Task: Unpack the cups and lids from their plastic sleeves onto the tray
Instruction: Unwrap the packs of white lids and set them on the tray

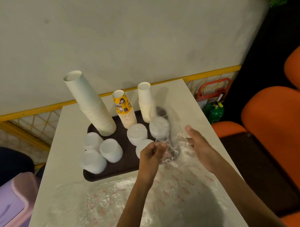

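Note:
A dark tray (114, 172) on the white table holds a tall stack of white cups (91, 106), a yellow printed cup stack (124, 111) and a shorter white cup stack (146, 103). Several stacks of white lids (111, 150) stand in front of them. One lid stack (159, 127) sits at the tray's right end inside a clear plastic sleeve (172, 129). My left hand (152, 154) pinches the sleeve's near end. My right hand (200, 144) is beside the sleeve with fingers straight, touching the plastic.
Empty clear plastic sleeves (133, 201) with red print lie crumpled over the table's near half. A lilac bin (9, 204) stands at the left, orange seats (276, 120) at the right. A wall runs behind the table; a green bottle (215, 113) sits by it.

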Action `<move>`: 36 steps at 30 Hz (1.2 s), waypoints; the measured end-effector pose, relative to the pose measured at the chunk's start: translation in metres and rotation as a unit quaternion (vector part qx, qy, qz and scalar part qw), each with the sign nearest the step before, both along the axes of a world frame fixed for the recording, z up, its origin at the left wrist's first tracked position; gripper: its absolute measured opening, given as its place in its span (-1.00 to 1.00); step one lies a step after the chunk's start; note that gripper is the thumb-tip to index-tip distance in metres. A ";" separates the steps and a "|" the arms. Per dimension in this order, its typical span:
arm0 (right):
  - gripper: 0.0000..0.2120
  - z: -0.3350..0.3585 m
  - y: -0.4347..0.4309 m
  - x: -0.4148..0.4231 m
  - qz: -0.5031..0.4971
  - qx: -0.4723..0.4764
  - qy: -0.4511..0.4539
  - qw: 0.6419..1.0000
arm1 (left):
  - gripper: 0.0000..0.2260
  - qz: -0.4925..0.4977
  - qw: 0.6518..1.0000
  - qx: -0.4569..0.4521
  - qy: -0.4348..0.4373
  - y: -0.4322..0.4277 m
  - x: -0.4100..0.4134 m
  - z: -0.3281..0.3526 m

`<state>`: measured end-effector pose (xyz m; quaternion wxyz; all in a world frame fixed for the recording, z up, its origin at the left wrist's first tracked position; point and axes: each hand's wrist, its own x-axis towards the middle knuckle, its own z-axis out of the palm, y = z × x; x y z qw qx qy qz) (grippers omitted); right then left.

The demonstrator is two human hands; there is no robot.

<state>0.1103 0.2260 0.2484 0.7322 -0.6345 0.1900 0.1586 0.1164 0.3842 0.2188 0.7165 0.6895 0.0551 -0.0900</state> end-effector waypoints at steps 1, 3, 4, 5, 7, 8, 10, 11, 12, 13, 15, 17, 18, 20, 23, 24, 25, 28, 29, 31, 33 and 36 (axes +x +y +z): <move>-0.17 0.000 0.003 -0.004 0.039 -0.018 0.001 0.999 | -0.80 0.002 1.000 0.005 0.001 0.001 0.001 0.000; -0.26 -0.003 0.008 -0.008 0.062 -0.021 0.010 0.998 | -0.74 0.008 1.000 0.020 0.004 0.004 0.002 0.002; -0.38 -0.003 0.010 -0.009 0.058 -0.019 0.008 0.998 | -0.75 0.017 0.999 0.030 0.006 0.005 0.003 0.003; -0.50 -0.003 0.010 -0.009 0.046 -0.019 0.004 0.999 | -0.74 0.027 0.999 0.037 0.015 0.008 0.003 0.005; -0.66 -0.002 0.010 -0.010 0.001 -0.005 -0.008 1.000 | -0.68 0.048 0.997 0.015 0.052 0.013 0.002 0.009; -0.69 -0.001 0.010 -0.009 -0.028 0.001 -0.013 1.000 | -0.66 0.059 0.995 -0.012 0.075 0.015 0.001 0.011; -0.70 -0.002 0.009 -0.008 -0.086 0.001 -0.016 0.996 | -0.66 0.074 0.991 -0.051 0.102 0.018 0.000 0.015; -0.69 -0.003 0.010 -0.006 -0.111 0.002 -0.015 0.994 | -0.68 0.074 0.990 -0.048 0.106 0.017 -0.002 0.019; -0.67 -0.004 0.011 -0.006 -0.129 0.009 -0.016 0.992 | -0.71 0.070 0.992 -0.038 0.100 0.015 -0.003 0.022; -0.66 -0.005 0.012 -0.005 -0.141 0.016 -0.019 0.990 | -0.72 0.063 0.994 -0.027 0.090 0.012 -0.005 0.026; -0.64 -0.006 0.014 -0.005 -0.150 0.027 -0.024 0.988 | -0.67 0.049 0.997 0.012 0.062 0.002 -0.007 0.031; -0.62 -0.007 0.016 -0.006 -0.134 0.022 -0.031 0.990 | -0.66 0.053 0.997 0.053 0.034 -0.006 -0.007 0.034; -0.62 -0.007 0.017 -0.006 -0.118 0.017 -0.032 0.992 | -0.70 0.063 0.996 0.064 0.020 -0.008 -0.005 0.033; -0.62 -0.005 0.017 -0.007 -0.076 0.014 -0.029 0.997 | -0.84 0.088 0.994 0.062 0.000 -0.010 0.003 0.035; -0.43 0.004 0.007 -0.009 -0.020 -0.031 -0.024 0.999 | -0.90 0.094 0.994 0.043 -0.027 -0.006 0.012 0.043; -0.34 0.006 0.001 -0.007 -0.022 -0.077 -0.038 0.996 | -0.86 0.081 0.995 0.045 -0.041 -0.002 0.014 0.046; -0.28 0.009 -0.006 -0.004 -0.039 -0.139 -0.063 0.988 | -0.85 0.060 0.995 0.051 -0.054 0.001 0.016 0.050; -0.27 0.027 -0.018 0.004 -0.054 -0.266 -0.202 0.941 | -0.87 -0.035 0.994 0.081 -0.067 0.013 0.021 0.066; -0.28 0.035 -0.018 0.006 -0.015 -0.277 -0.248 0.928 | -0.88 -0.074 0.990 0.095 -0.066 0.016 0.022 0.072; -0.32 0.052 -0.012 0.008 0.102 -0.279 -0.303 0.906 | -0.89 -0.147 0.979 0.128 -0.063 0.019 0.025 0.085; -0.48 0.063 -0.004 0.012 0.193 -0.234 -0.314 0.900 | -0.89 -0.195 0.969 0.145 -0.056 0.020 0.027 0.096; -0.81 0.063 0.001 0.019 0.191 -0.117 -0.322 0.920 | -0.91 -0.197 0.972 0.122 -0.047 0.023 0.027 0.108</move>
